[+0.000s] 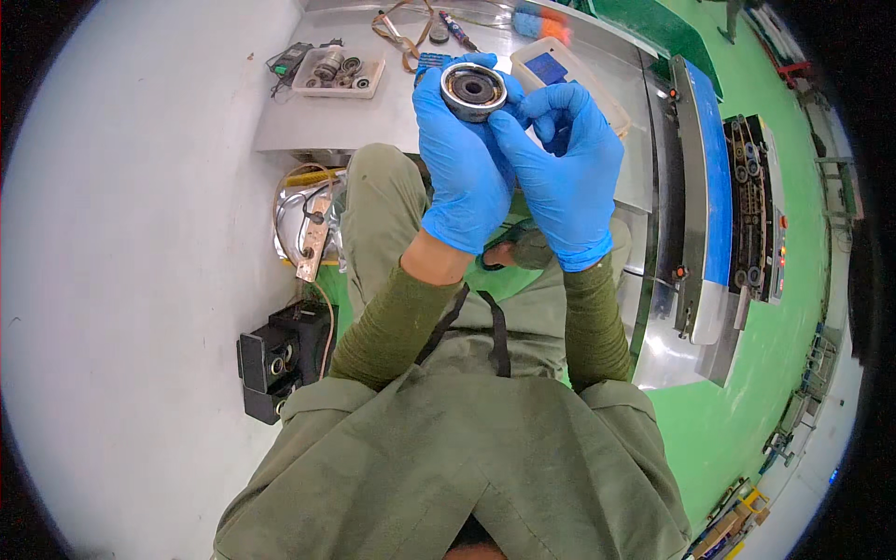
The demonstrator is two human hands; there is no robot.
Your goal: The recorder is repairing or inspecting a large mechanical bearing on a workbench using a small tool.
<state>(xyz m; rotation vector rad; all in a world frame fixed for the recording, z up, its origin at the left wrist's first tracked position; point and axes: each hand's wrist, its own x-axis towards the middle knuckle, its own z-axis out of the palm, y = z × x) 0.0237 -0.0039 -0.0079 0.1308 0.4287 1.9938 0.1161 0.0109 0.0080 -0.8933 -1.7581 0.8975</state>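
The smooth, faintly glossy blue gloves [565, 215] on my left hand [462, 168] and right hand [569, 168] look rubbery; the round metal part [473, 91] has a shiny silver rim and a duller, dark centre. My olive-green knitted sleeves [392, 322] are matt and finely ribbed. The grey bench [397, 119] is smooth, reflective metal; the small rectangular tray [331, 92], translucent plastic.

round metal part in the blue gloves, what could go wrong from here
The round metal part might slip from the gloved left hand, since it is held up off the table. The right hand, close against it, could knock it loose. The cable hanging below the power strip could be snagged if the nearby left leg shifts.
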